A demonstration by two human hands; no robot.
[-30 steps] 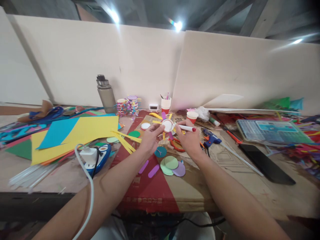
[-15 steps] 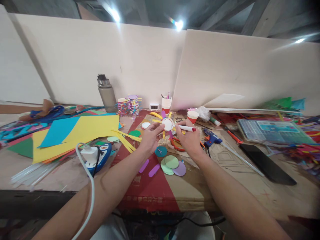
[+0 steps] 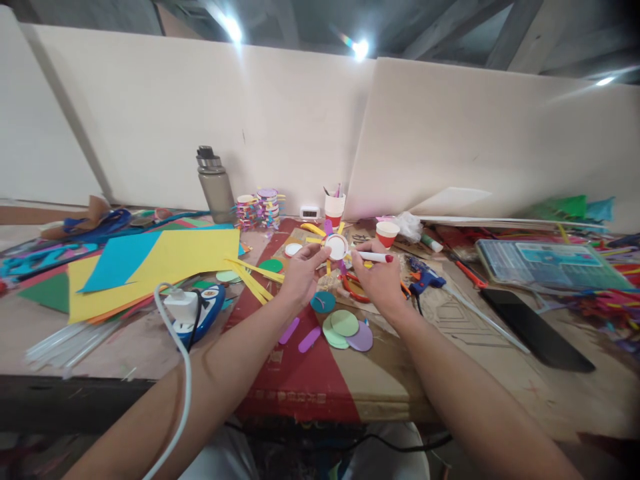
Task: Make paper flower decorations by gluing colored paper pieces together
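My left hand (image 3: 303,271) pinches a round white paper piece (image 3: 337,247) by its left edge. Yellow and purple strips stick out around this piece like rays. My right hand (image 3: 379,277) is closed around a white marker (image 3: 373,256) with a red end, its other end pointing at the right rim of the white piece. Whether the tip touches the rim is too small to tell. Below the hands lie a teal disc (image 3: 323,302), pale green discs (image 3: 345,323), a lilac disc (image 3: 361,337) and purple strips (image 3: 309,340). Orange-handled scissors (image 3: 356,291) are partly hidden behind my right hand.
Yellow paper sheets (image 3: 195,257) and a power strip (image 3: 213,308) with a white cable are at left. A bottle (image 3: 216,190) and paper cups (image 3: 387,235) stand farther back. At right are a blue glue gun (image 3: 425,275), a phone (image 3: 537,330) and a plastic case (image 3: 550,263).
The view has shifted very slightly. Both hands keep their hold on the white piece and the marker, with almost no visible movement.
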